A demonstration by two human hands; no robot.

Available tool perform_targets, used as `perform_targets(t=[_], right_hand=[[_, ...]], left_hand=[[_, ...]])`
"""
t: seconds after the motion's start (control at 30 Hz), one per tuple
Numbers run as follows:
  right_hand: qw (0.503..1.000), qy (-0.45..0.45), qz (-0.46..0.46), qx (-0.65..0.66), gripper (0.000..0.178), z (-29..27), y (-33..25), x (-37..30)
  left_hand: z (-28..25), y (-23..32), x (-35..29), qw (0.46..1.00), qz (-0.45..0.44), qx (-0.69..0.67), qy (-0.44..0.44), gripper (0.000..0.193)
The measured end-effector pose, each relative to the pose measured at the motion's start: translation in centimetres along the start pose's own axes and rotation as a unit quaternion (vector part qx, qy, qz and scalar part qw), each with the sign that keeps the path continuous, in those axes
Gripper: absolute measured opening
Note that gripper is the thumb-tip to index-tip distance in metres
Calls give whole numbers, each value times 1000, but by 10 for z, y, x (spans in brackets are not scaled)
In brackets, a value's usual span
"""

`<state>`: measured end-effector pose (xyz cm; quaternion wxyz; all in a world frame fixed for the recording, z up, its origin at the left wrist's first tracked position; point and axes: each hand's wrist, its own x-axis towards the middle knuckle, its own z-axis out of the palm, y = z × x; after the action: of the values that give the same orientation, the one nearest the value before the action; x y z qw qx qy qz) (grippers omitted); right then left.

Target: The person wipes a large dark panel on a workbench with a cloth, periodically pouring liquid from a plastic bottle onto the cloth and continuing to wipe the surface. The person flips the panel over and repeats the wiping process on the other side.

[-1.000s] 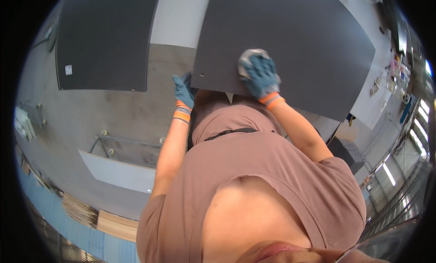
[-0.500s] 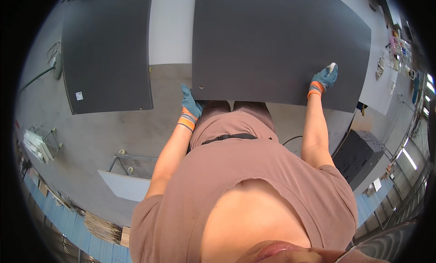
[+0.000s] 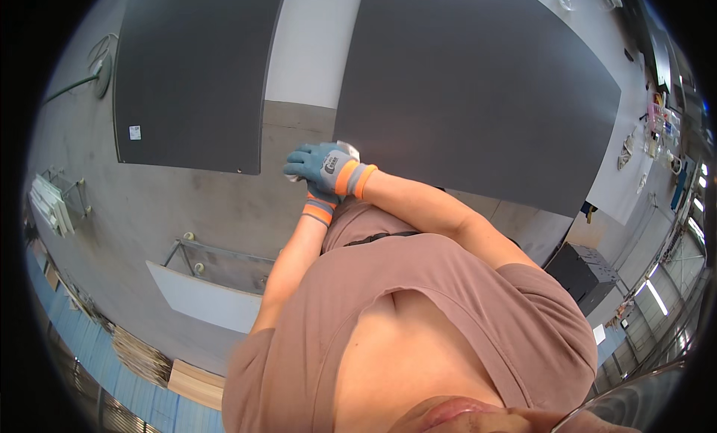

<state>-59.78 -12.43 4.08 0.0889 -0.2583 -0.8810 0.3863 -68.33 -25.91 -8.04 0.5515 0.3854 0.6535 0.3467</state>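
A large dark grey panel [image 3: 478,89] lies in front of me. At its near left corner my right hand [image 3: 321,165], in a grey-blue knit work glove with an orange cuff, reaches across my body. It is closed on a white cloth [image 3: 348,150], whose edges show at both sides of the glove. Directly beneath, my left hand [image 3: 326,197] wears a matching glove; its fingers are hidden by my right hand. Both hands overlap at the corner, and I cannot tell whether the left touches the panel.
A second dark panel [image 3: 194,74] with a small white label lies to the left, across a gap. A wheeled metal frame [image 3: 224,263] with a pale board [image 3: 202,297] stands behind on the left. A black box [image 3: 582,272] sits at the right, near a white table [image 3: 614,171].
My right hand has swept left with the cloth, from the panel's right side to its near left corner, over my left hand. The view has turned slightly.
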Motion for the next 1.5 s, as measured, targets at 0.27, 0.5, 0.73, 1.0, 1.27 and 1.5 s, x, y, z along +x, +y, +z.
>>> perform_targets(t=[0.27, 0.5, 0.73, 1.0, 1.27, 1.5], right_hand=[[916, 383, 21, -120, 39, -171, 123, -11], [935, 189, 99, -284, 50, -93, 144, -13], [998, -6, -15, 63, 35, -34, 14, 14], [921, 75, 172, -340, 25, -196, 169, 134], [776, -396, 188, -453, 27, -187, 87, 163], [819, -574, -29, -16, 42, -61, -32, 105]], left_hand=[[-5, 48, -12, 745, -366, -544, 122, 85], [-1, 49, 8, 726, -302, -618, 12, 78], [-14, 21, -2, 788, -315, -509, 147, 77], [-19, 45, -12, 741, -351, -548, 166, 78], [-8, 36, -13, 708, -353, -580, 193, 69], [-17, -33, -9, 832, -197, -503, 129, 65]])
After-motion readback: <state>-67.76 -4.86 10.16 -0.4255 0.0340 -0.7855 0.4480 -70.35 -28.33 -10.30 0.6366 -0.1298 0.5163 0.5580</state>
